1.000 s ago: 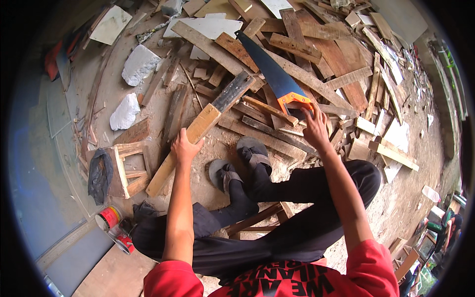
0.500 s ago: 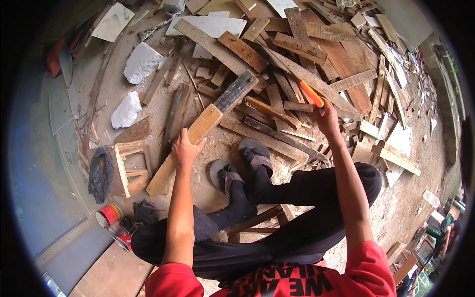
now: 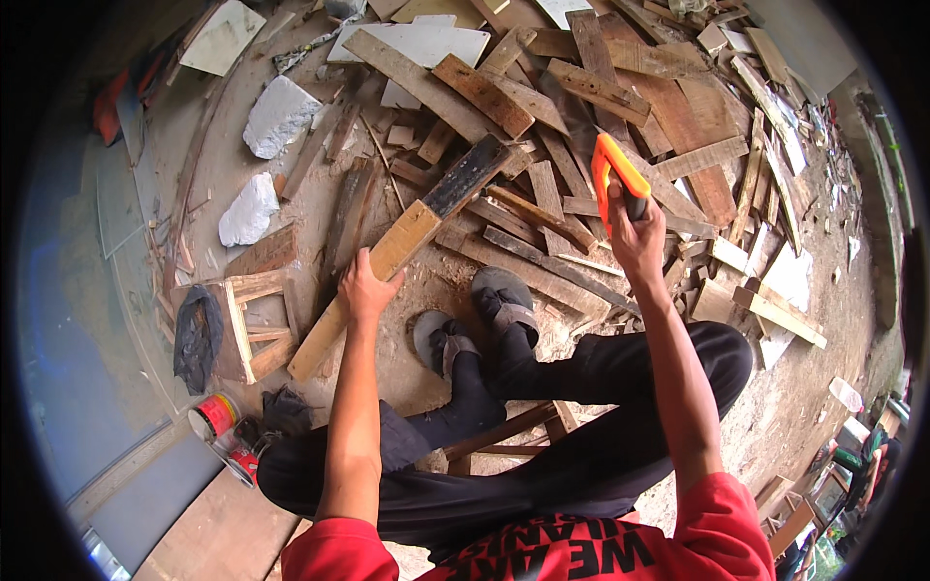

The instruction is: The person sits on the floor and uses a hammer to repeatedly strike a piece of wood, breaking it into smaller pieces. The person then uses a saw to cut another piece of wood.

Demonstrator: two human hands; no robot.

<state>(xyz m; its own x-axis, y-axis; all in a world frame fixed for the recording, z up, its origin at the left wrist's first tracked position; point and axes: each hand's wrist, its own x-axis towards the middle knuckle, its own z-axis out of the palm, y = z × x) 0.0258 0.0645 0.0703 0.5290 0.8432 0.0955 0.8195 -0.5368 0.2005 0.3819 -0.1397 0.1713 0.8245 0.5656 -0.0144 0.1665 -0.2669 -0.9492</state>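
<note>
My left hand (image 3: pixel 364 290) grips a long wooden plank (image 3: pixel 399 237), its fingers over the near half. The plank is tan with a black far end and slants from near left to far right, just left of my feet. In my right hand (image 3: pixel 638 244) is a handsaw (image 3: pixel 627 167), held by its orange, loop-shaped handle with a dark grip. The handle points up and away, above the wood pile and apart from the plank. The saw's blade is hard to make out against the wood behind it.
A heap of loose boards (image 3: pixel 601 87) covers the far and right ground. White chunks (image 3: pixel 279 116) lie at left, near a small wooden frame (image 3: pixel 262 324) with a black plastic bag (image 3: pixel 199 339). Cans (image 3: pixel 215 416) stand at lower left. A wooden stool (image 3: pixel 504 434) is between my legs.
My right hand has turned the handsaw, so its handle's loop now shows broadside instead of edge-on. The left hand and plank have stayed nearly still.
</note>
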